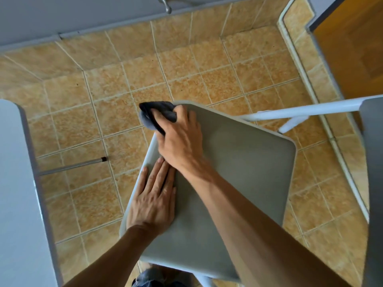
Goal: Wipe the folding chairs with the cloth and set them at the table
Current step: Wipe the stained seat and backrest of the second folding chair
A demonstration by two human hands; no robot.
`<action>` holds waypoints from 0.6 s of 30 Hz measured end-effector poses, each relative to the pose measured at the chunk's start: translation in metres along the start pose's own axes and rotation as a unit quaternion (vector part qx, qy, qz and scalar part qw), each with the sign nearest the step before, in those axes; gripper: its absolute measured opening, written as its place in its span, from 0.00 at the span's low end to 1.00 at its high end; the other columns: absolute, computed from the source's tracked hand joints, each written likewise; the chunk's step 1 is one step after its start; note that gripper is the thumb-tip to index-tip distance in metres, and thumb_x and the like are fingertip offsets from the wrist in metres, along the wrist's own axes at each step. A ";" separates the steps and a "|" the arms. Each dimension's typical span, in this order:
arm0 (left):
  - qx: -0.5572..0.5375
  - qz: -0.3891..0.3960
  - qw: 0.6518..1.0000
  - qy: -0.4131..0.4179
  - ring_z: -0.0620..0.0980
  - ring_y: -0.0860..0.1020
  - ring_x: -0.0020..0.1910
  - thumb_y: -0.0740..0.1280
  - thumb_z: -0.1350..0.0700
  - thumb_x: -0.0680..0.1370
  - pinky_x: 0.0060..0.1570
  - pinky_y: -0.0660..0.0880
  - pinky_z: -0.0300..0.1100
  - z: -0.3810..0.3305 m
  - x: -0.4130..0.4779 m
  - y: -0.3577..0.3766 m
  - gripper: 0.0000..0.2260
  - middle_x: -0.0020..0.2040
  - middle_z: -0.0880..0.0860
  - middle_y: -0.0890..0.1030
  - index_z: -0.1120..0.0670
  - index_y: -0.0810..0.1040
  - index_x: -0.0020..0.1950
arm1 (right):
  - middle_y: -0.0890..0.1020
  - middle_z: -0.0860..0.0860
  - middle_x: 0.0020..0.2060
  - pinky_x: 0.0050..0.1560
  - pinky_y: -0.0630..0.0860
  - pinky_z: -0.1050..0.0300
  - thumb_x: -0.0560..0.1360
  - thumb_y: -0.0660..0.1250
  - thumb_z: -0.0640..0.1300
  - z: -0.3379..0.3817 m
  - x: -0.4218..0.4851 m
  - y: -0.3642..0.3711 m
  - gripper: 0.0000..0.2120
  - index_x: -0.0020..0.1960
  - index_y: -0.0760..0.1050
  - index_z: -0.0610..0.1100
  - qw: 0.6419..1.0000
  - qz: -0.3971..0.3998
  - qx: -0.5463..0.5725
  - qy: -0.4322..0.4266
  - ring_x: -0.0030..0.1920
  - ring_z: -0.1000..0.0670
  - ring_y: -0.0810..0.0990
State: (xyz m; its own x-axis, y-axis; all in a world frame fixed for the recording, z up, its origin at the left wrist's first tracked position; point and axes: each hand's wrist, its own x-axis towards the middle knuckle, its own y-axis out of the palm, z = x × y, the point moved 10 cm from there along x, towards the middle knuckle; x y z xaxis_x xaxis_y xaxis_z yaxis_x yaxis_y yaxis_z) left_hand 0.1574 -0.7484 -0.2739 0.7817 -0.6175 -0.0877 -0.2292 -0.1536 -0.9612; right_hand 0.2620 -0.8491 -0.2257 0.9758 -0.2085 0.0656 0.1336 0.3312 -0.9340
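Observation:
A folding chair with a grey seat (244, 172) and white tube frame (300, 109) stands open below me. My right hand (180, 139) is shut on a dark blue cloth (153, 114) and presses it on the seat's far left corner. My left hand (154, 195) lies flat on the seat's left edge, fingers together, holding nothing. The chair's grey backrest (373, 183) shows at the right edge of the view.
A grey table top (14, 183) fills the left edge, with one metal leg (74, 165) reaching the orange tiled floor (103, 96). A grey wall runs along the top. A wooden door (352, 54) is at the upper right.

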 end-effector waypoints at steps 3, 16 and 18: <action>-0.010 -0.008 1.000 0.006 0.52 0.55 0.79 0.56 0.54 0.81 0.76 0.56 0.57 0.000 0.000 -0.003 0.25 0.79 0.55 0.60 0.59 0.61 0.78 | 0.75 0.45 0.58 0.52 0.75 0.46 0.75 0.67 0.52 -0.055 -0.014 -0.011 0.24 0.72 0.73 0.57 1.000 0.012 0.000 -0.018 0.54 0.40 0.74; 0.000 -0.011 1.000 0.011 0.52 0.52 0.80 0.54 0.53 0.82 0.77 0.54 0.56 0.000 -0.002 0.000 0.26 0.80 0.54 0.57 0.59 0.57 0.79 | 0.70 0.34 0.66 0.61 0.71 0.45 0.80 0.61 0.55 -0.170 -0.124 -0.035 0.26 0.75 0.67 0.47 0.877 -0.111 0.007 0.467 0.63 0.34 0.72; -0.003 -0.015 1.000 0.014 0.53 0.53 0.80 0.54 0.53 0.82 0.77 0.54 0.56 0.000 -0.005 0.000 0.25 0.80 0.55 0.58 0.59 0.60 0.78 | 0.76 0.37 0.55 0.53 0.73 0.47 0.76 0.66 0.53 -0.081 -0.075 -0.020 0.23 0.69 0.76 0.50 0.960 -0.105 0.027 0.257 0.54 0.36 0.75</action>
State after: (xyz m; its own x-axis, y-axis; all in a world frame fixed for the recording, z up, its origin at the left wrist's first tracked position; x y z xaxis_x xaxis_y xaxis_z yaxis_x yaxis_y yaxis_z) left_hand 0.1540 -0.7454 -0.2733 0.7713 -0.6344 -0.0518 -0.2095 -0.1761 -0.9618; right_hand 0.1719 -0.9150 -0.2403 0.7143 -0.6977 0.0549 0.3399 0.2772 -0.8987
